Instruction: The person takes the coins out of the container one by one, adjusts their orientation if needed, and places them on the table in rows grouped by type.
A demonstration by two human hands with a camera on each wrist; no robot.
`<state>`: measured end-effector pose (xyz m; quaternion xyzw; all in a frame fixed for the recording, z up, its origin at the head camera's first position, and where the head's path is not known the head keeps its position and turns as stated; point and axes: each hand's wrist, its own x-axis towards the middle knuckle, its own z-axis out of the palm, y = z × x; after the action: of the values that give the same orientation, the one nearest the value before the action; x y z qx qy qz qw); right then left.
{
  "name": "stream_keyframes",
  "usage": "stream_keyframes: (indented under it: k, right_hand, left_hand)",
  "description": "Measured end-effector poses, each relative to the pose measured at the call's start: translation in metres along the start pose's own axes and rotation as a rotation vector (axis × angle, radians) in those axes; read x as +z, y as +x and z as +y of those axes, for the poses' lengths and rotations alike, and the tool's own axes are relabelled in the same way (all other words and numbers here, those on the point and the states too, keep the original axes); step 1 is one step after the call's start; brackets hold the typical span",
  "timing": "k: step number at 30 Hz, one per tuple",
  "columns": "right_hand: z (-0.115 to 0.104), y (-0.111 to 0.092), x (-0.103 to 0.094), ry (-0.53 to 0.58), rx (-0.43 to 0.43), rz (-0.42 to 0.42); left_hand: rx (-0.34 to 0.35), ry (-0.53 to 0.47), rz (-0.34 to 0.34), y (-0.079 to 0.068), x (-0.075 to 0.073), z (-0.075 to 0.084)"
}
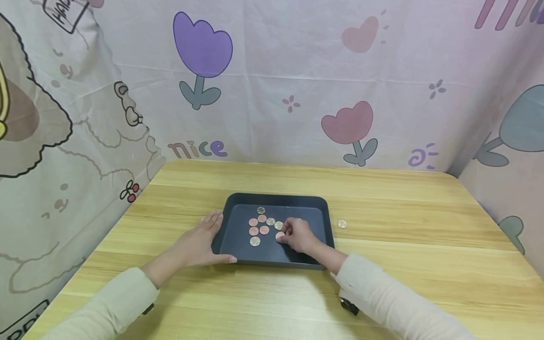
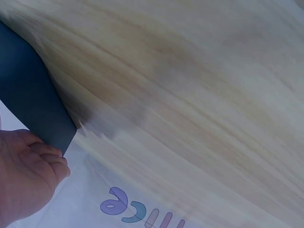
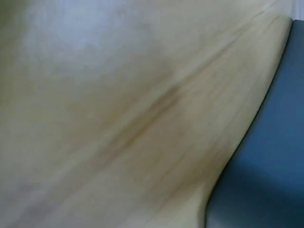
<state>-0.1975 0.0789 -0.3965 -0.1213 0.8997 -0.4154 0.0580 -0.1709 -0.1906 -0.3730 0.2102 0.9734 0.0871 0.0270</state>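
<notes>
Hand (image 2: 29,176) against dark tray (image 2: 31,88).

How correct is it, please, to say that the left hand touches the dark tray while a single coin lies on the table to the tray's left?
Only the side is wrong: the head view shows the single coin on the table to the right of the tray.

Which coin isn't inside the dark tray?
The pale gold coin on the wooden table, right of the tray; the other coins in view are all inside it.
</notes>
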Motion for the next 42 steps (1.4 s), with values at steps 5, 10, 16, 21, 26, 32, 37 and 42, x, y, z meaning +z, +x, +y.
stream_keyframes:
  k: [5,10,16,21,26,32,37,42]
  right_hand:
    - [0.001,-0.001,-0.009,-0.007,0.018,-0.024]
    - [0.006,-0.001,-0.015,0.004,0.057,-0.038]
    - [0.007,-0.001,-0.021,0.036,0.122,-0.031]
    - [0.003,-0.005,-0.031,0.098,0.128,-0.015]
    - [0.0,-0.011,-0.049,0.207,0.13,-0.009]
    - [0.003,-0.016,-0.07,0.236,0.165,-0.004]
    - [0.014,-0.022,-0.084,0.268,0.212,0.009]
    - [0.024,-0.03,-0.098,0.295,0.227,0.014]
  left_hand:
    - [0.009,0.006,0.0,0.001,0.002,0.0]
    - [0.009,0.008,-0.002,0.001,0.002,-0.001]
    - [0.005,0.008,0.005,0.0,0.0,-0.001]
    - [0.008,0.005,0.004,0.0,0.0,0.0]
    - [0.007,-0.001,-0.002,0.0,0.001,0.0]
    - [0.001,0.001,0.003,0.0,0.0,-0.001]
    - [-0.004,0.001,-0.008,0.0,-0.001,0.0]
    - [-0.009,0.0,-0.017,0.0,-0.002,0.0]
